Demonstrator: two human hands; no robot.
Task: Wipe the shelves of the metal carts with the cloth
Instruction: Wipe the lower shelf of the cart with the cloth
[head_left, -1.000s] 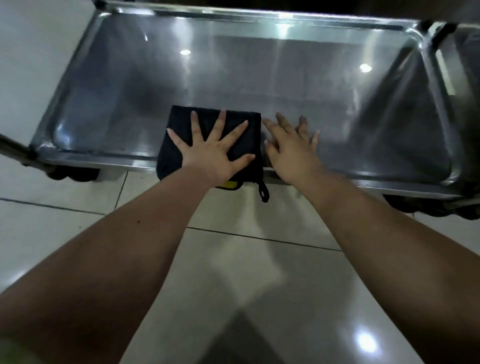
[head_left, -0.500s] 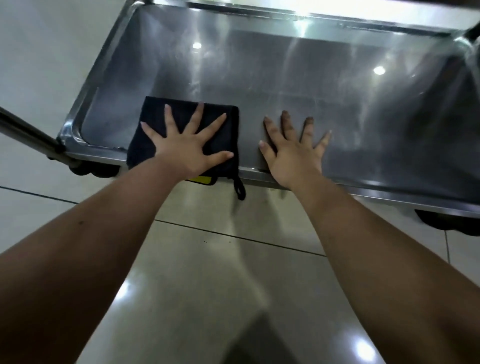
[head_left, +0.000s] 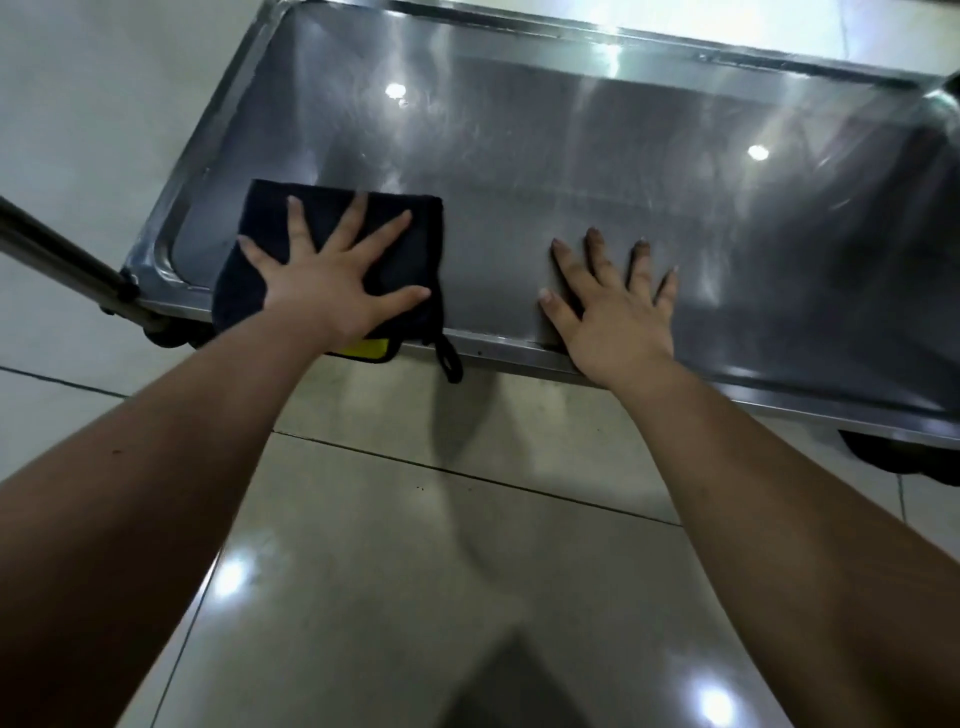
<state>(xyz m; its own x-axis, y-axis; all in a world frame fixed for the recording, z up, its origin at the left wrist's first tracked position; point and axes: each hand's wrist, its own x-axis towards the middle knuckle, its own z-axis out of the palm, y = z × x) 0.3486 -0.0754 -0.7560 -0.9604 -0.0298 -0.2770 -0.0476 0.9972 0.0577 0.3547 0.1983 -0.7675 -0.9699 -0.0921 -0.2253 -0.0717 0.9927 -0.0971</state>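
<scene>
A person leans over a metal cart, both bare arms stretched forward and down across the tiled floor to its shelf. The left hand lies flat, fingers straight and fanned wide, pressing a dark folded cloth onto the shelf near its left end; the cloth's near edge hangs over the front rim, where a yellow tag and a small black loop dangle. The right hand is also flat and spread, palm down on the bare metal, its heel on the front rim, well apart from the cloth. Neither hand grips anything. The left wrist covers part of the cloth's near edge. The shelf's right end runs out of the frame, and its far left corner is cut off at the top. A dark pole slants in from the left edge to the cart's near left corner; where it starts cannot be seen. Black wheels show only partly beneath the shelf. Glare and lamp reflections blur the surface of the metal.
</scene>
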